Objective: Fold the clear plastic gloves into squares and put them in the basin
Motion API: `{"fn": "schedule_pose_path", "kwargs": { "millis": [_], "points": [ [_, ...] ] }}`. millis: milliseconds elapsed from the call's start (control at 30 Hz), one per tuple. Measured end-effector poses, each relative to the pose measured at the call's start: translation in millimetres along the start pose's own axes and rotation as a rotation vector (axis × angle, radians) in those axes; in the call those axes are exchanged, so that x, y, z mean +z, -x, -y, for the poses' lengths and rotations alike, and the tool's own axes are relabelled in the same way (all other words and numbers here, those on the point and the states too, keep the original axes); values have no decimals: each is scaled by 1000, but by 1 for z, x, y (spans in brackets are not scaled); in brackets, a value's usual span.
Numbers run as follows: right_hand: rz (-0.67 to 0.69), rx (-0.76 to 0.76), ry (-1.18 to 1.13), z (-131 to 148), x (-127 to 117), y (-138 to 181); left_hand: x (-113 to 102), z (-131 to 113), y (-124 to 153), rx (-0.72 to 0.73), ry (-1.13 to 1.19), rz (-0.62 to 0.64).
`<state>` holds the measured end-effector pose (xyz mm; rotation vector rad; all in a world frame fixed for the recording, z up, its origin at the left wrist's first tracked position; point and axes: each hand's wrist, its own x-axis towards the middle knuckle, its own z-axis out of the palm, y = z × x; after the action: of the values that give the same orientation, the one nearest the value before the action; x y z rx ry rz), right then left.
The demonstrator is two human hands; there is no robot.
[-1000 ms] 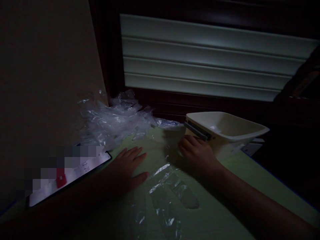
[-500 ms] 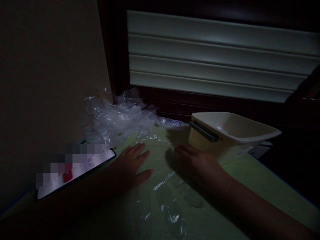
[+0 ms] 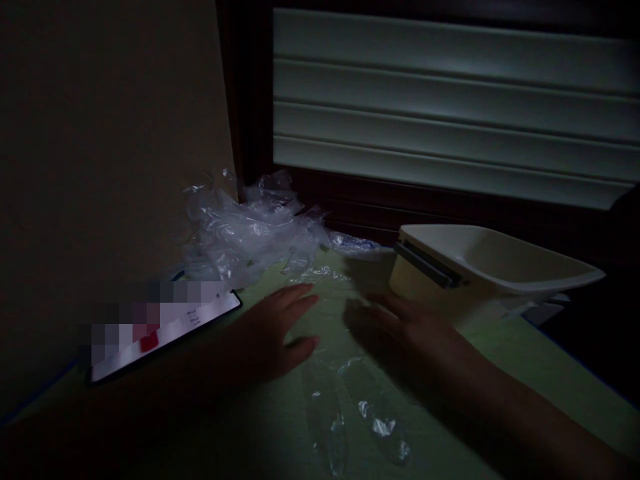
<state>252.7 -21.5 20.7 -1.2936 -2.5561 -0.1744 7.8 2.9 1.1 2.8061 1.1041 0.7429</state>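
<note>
A thin clear plastic piece [image 3: 383, 427], like a disposable glove with finger-shaped strips, lies flat on the green tabletop [image 3: 280, 427], its strips pointing toward me. My left hand [image 3: 275, 327] hovers over or rests near its far left side, thumb and fingers apart, holding nothing. On the other side, my right hand [image 3: 415, 327] reaches in with fingers extended and a little bent. Its thumb is hidden and I see nothing in it. Whether either hand touches the plastic is unclear in the dim light. Beyond them sits a crumpled heap of clear plastic [image 3: 255, 230].
A cream-coloured bin [image 3: 425, 280] with a dark grey handle stands right behind my right hand. To the left lies a lit phone [image 3: 175, 333], partly pixelated. A wall [image 3: 115, 133] and a dark-framed slatted panel [image 3: 440, 100] border the table.
The camera view has shifted, so the scene sits further right. My left hand has turned somewhat onto its side, fingers closer together. The plastic's finger strips lie smoother and more separate.
</note>
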Motion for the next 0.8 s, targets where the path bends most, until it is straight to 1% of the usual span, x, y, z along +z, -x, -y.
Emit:
{"fn": "schedule_pose_path", "kwargs": {
  "millis": [67,100,133,233,300,367,467,533,567,667,733,800],
  "points": [
    [-87,-54,-47,10,-6,2,-2,-4,0,79,46,-50],
    [-99,-107,-95,17,-10,3,-3,-5,1,113,59,-49],
    [-94,-177,-157,24,-13,4,-3,-6,1,143,72,-36],
    [20,-374,-287,45,-18,6,-1,-6,2,192,103,20],
    [78,-426,-317,55,-16,6,1,-5,2,206,110,45],
    [112,-437,-329,60,-12,6,3,-5,1,216,110,49],
    [103,-433,-377,61,-7,5,2,-5,0,222,127,46],
    [95,-381,-463,62,-7,6,0,-5,0,214,174,42],
    [99,-332,-524,62,-7,6,-3,-6,1,207,218,26],
    [76,-87,-745,62,-8,7,-12,-9,3,192,417,-4],
    [48,85,-909,60,-6,7,-17,-12,3,233,530,76],
    [52,244,-1089,56,-1,6,-21,-14,2,243,519,114]
  ]
}}
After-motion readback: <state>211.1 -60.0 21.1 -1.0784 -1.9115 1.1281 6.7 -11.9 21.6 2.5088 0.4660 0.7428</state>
